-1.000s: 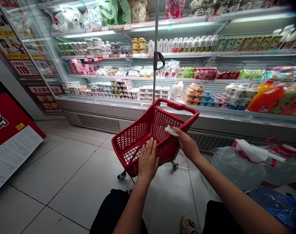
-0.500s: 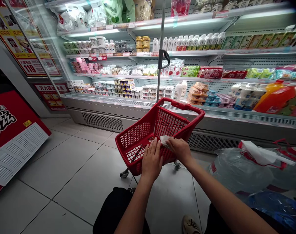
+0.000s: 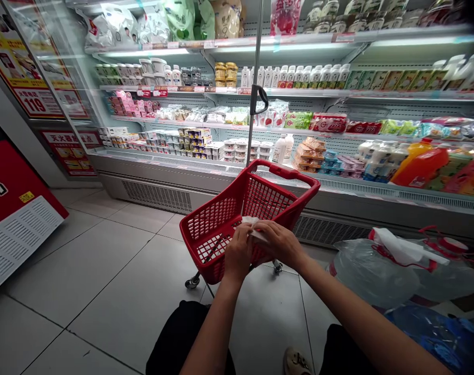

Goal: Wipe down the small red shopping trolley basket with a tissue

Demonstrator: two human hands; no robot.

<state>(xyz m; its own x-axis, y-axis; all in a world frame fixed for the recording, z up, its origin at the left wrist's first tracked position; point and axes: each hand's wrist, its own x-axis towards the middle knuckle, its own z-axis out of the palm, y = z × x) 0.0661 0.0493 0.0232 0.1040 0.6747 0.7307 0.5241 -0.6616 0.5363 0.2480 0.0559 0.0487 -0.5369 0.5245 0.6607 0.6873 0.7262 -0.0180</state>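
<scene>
Stocked cooler shelves (image 3: 174, 125) line the wall behind the red basket cart (image 3: 211, 216), which stands in front of you on the tiled floor (image 3: 115, 271). Your left hand (image 3: 238, 255) and right hand (image 3: 278, 240) meet over the cart's near rim, each with a narrow, pinching grip on the white cloth (image 3: 249, 221).

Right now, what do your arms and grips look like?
My left grip and right grip are ordinary human hands, without gloves. My forearms show no sleeves, watch, bracelet, cables or markings. I can't tell whether there's a ring.
</scene>
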